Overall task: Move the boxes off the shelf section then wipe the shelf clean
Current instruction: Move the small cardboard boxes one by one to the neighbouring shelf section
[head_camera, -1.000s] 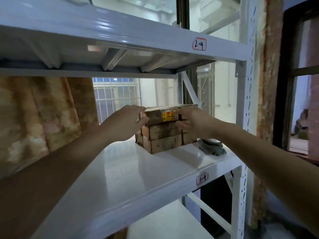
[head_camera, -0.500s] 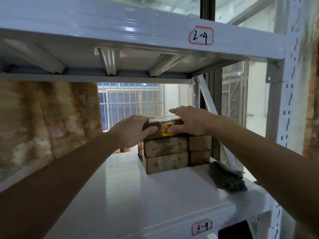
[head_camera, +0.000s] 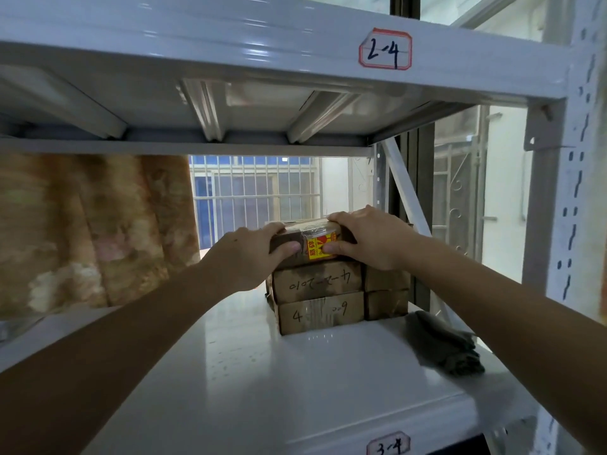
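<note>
White metal shelf (head_camera: 295,389) marked 3-4 carries the load, with the 2-4 shelf (head_camera: 230,37) close overhead. Risk: lifting high knocks knuckles or the box against the ribs underneath.

Stack of brown boxes (head_camera: 331,290) sits at the back right of the shelf surface, three layers showing, with narrower boxes butted against the right side. Not fully visible how deep it runs. Risk: dragging the top layer forward pulls the one below with it, or nudges the narrow right-hand boxes off line; whether tape joins any of them, cannot tell.

Top box (head_camera: 308,239), with glossy tape and a yellow-red sticker, rests on the stack. Looks like the lift-off step, nothing cleared yet, wiping not started. Tape looks slick, so the grip could slide. Weight unknown, so it may drop on the way out.

Grey cloth (head_camera: 443,346) lies crumpled on the shelf near the right front, just beside the stack. Risk: a box pulled out along the right sweeps it off the edge.

Left hand (head_camera: 249,257) grasps the top box at its left end, fingers over the top, thumb pressed on the front face. Right hand (head_camera: 368,238) grasps the right end the same way, thumb on the sticker. Uneven pull would tilt the box.
</note>
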`<move>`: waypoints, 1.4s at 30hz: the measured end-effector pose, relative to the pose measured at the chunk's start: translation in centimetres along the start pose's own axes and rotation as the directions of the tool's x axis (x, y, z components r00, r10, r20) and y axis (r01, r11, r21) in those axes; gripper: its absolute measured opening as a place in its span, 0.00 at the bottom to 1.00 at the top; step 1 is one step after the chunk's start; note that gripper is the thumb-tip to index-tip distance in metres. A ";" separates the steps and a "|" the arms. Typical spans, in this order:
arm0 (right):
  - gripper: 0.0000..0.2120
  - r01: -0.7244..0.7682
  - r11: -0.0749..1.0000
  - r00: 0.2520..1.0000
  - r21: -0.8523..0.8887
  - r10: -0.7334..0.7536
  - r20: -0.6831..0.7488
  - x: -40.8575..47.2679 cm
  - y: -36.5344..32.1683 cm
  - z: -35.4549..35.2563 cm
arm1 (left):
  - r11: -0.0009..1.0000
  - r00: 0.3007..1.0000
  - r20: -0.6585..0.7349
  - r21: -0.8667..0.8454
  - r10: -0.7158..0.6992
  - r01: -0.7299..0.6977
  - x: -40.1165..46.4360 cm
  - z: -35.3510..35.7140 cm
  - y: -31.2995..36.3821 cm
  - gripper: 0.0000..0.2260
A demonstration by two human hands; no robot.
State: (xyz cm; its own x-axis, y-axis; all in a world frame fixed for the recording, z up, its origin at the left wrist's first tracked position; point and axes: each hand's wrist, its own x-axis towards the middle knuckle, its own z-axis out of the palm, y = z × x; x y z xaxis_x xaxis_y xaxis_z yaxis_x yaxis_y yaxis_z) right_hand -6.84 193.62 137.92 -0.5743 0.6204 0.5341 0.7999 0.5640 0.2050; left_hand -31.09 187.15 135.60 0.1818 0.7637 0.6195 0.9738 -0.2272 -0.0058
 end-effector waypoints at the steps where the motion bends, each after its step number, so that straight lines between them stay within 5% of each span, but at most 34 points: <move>1: 0.37 -0.002 1.000 1.000 0.008 0.002 -0.003 -0.1 0.0 0.0 | 1.000 1.000 0.007 -0.014 -0.004 0.005 0.1 -0.1 0.2 0.26; 7: 0.34 -0.051 0.984 0.998 0.168 0.045 0.036 -0.5 -0.6 -1.6 | 0.999 0.999 -0.043 -0.032 -0.001 0.000 -0.1 -0.8 1.1 0.25; 17: 0.30 0.111 0.951 0.975 0.290 -0.048 -0.216 -2.5 -7.2 -4.9 | 0.978 0.963 -0.236 -0.191 -0.133 0.088 -7.2 -7.5 0.2 0.24; 32: 0.26 0.280 0.827 0.955 0.487 -0.188 -0.230 -0.9 -28.8 -3.4 | 0.929 0.926 -0.128 0.063 -0.355 0.365 -24.7 -15.5 -10.9 0.31; 42: 0.29 0.284 0.764 0.959 0.579 -0.229 -0.168 3.0 -43.7 -2.3 | 0.912 0.910 -0.067 -0.025 -0.409 0.409 -35.2 -20.9 -22.3 0.31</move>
State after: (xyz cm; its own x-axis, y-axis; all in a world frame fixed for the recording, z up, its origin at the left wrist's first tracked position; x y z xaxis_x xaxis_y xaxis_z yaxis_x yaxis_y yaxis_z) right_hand -43.11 169.55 132.47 -0.7049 0.3740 0.6027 0.3473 0.9229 -0.1665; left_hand -62.02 152.70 130.33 -0.2424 0.7471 0.6189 0.9594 0.0898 0.2674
